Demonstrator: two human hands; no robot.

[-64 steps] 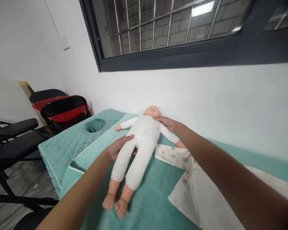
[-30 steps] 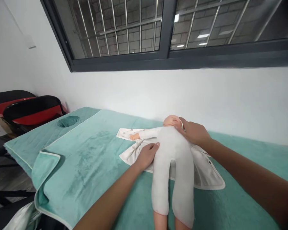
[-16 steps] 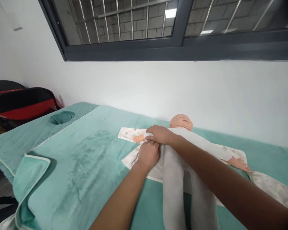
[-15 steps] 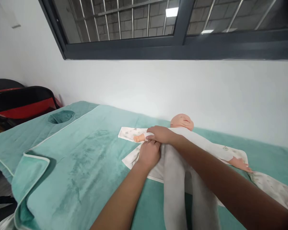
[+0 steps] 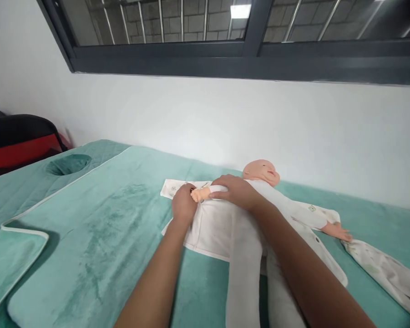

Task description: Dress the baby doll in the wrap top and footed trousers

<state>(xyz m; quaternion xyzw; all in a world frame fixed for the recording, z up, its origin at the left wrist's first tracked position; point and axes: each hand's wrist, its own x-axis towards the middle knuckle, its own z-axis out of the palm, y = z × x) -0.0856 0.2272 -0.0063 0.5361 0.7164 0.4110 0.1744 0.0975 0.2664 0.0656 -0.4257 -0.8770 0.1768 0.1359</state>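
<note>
A baby doll (image 5: 255, 223) in a white bodysuit and leggings lies on its back on top of a spread-out white baby garment (image 5: 208, 232) with a small print. My right hand (image 5: 237, 191) is closed around the doll's arm at the white cuff. The doll's small hand (image 5: 200, 194) sticks out past my fingers. Beside it, my left hand (image 5: 184, 202) is closed on the garment's sleeve, its fingertips partly hidden. The doll's other arm (image 5: 334, 231) is stretched out to the right over the other sleeve (image 5: 322, 213).
A green plush cover (image 5: 123, 237) spreads over the bed, which has a round hole (image 5: 68, 165) at the left. A folded printed cloth (image 5: 389, 269) lies at the right. Behind stand a white wall and a barred window (image 5: 160, 57). Black-and-red chairs (image 5: 20, 146) are at the far left.
My left hand has moved left and up, from beside my right hand to the sleeve by the doll's hand. My right hand stays on the doll's arm. The view has shifted slightly.
</note>
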